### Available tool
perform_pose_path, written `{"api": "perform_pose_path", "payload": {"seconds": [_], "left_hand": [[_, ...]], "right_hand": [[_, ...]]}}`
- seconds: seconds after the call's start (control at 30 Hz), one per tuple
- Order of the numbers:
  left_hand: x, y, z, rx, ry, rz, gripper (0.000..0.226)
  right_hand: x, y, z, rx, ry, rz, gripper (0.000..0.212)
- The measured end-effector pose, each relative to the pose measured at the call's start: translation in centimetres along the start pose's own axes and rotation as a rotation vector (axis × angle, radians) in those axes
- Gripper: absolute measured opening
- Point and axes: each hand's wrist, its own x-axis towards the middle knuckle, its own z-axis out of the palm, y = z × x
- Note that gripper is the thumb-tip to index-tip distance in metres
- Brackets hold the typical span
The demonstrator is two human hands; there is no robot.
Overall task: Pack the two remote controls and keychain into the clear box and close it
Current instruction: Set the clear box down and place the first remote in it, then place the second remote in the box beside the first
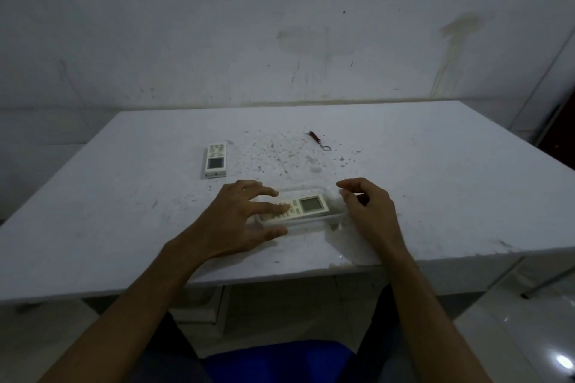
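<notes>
A clear box [334, 221] lies near the table's front edge with one white remote control [306, 207] lying flat inside it, screen to the right. My left hand [239, 214] rests over the box's left end, fingers spread across the remote's buttons. My right hand [368, 208] is at the box's right end, fingers curled by its rim; whether it grips the rim is unclear. A second white remote [215, 159] lies farther back on the left. A red keychain [319, 140] with a metal ring lies at the back middle.
The white table [435, 183] is scuffed and speckled with dark marks in the middle. A stained wall stands right behind it. A blue seat [280, 361] shows below the table's front edge.
</notes>
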Motion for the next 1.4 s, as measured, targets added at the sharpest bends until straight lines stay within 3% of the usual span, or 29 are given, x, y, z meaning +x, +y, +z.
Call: {"api": "perform_pose_path", "payload": {"seconds": [0.2,0.43,0.57,0.67,0.77,0.87,0.93,1.03,1.17,1.27,1.4], "left_hand": [[-0.3,-0.4,1.0,-0.15,0.038,0.011,0.042],[-0.6,-0.3,0.6,-0.199,0.051,-0.05,0.053],[-0.3,-1.5,-1.4,-0.323,0.324,-0.276,0.045],[2.0,-4.1,-2.7,-0.273,0.375,-0.533,0.042],[4.3,-6.6,-3.1,-0.166,0.233,-0.804,0.08],[5.2,-7.6,-1.9,-0.046,0.158,-0.93,0.113],[5.1,-8.0,-0.5,0.041,0.215,-0.943,0.105],[4.8,-8.3,0.5,0.093,0.3,-0.912,0.081],[4.2,-8.7,-0.1,-0.18,0.422,-0.852,0.06],[3.8,-8.2,-1.1,-0.421,0.512,-0.763,0.058],[3.9,-6.7,-2.7,-0.76,0.529,-0.508,0.055]], "right_hand": [[0.0,0.1,0.1,0.003,0.02,0.015,0.02],[0.4,-0.4,0.4,-0.017,0.033,-0.008,0.023],[1.7,-3.2,2.4,-0.168,0.067,-0.182,0.021],[4.4,-6.2,4.5,-0.215,-0.164,-0.306,0.016],[7.0,-8.4,7.3,-0.445,-0.491,-0.31,0.037],[8.5,-9.4,10.0,-0.696,-0.676,-0.238,0.061],[9.2,-9.3,11.0,-0.815,-0.772,-0.153,0.07],[9.1,-8.7,11.0,-0.766,-0.798,-0.054,0.077],[8.6,-8.6,10.3,-0.716,-0.809,-0.135,0.056],[8.7,-8.2,10.0,-0.515,-0.66,-0.113,0.061],[8.4,-8.9,9.6,-0.122,-0.305,0.014,0.07]]}}
